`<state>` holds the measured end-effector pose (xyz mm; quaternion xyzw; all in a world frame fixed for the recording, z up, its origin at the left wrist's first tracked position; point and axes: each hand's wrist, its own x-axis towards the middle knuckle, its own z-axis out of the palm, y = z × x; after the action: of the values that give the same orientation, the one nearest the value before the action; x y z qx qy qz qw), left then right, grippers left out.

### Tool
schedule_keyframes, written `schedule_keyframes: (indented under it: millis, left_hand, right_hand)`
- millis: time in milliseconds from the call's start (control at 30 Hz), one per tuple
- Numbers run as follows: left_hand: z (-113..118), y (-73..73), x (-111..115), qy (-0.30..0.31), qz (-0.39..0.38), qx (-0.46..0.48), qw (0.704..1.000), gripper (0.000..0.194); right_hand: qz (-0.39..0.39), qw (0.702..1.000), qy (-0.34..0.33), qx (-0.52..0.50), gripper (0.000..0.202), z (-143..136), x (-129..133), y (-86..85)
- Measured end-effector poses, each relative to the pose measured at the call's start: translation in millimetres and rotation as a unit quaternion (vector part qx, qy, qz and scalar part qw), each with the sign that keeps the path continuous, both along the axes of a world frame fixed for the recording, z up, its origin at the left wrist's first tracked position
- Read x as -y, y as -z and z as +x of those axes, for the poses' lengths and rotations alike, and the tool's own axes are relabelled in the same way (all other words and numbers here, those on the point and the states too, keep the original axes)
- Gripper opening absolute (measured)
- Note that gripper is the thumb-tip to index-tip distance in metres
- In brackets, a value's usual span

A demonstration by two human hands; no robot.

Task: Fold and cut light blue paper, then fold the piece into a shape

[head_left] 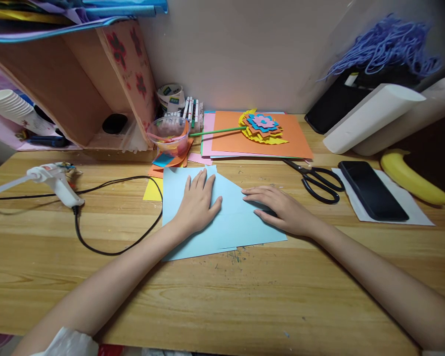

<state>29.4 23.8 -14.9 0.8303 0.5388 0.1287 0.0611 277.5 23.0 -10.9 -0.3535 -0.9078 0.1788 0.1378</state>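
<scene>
Between the forearms, the side of the light blue paper [232,207] nearest the person gives onto a broad bare stretch of worktop [222,306]. The left hand [200,200] covers the paper's middle; the right hand [278,210] bars its right edge. To its left, a black cord [113,254] loops up beside it. Beyond its far left corner, paper scraps [176,159] and a plastic tub [168,133] obstruct. Straight beyond it, a narrow passage runs before stacked sheets [226,143]; off its far right, scissors [304,172] intrude.
</scene>
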Motion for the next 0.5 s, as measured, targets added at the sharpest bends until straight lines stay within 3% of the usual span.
schedule_keyframes:
  millis: [500]
  left_hand:
    - [-1.6, -3.2, 0.7, 0.049, 0.006, 0.067, 0.997, 0.050]
  right_hand:
    - [-0.002, 1.000, 0.001, -0.016, 0.038, -0.4, 0.3, -1.7]
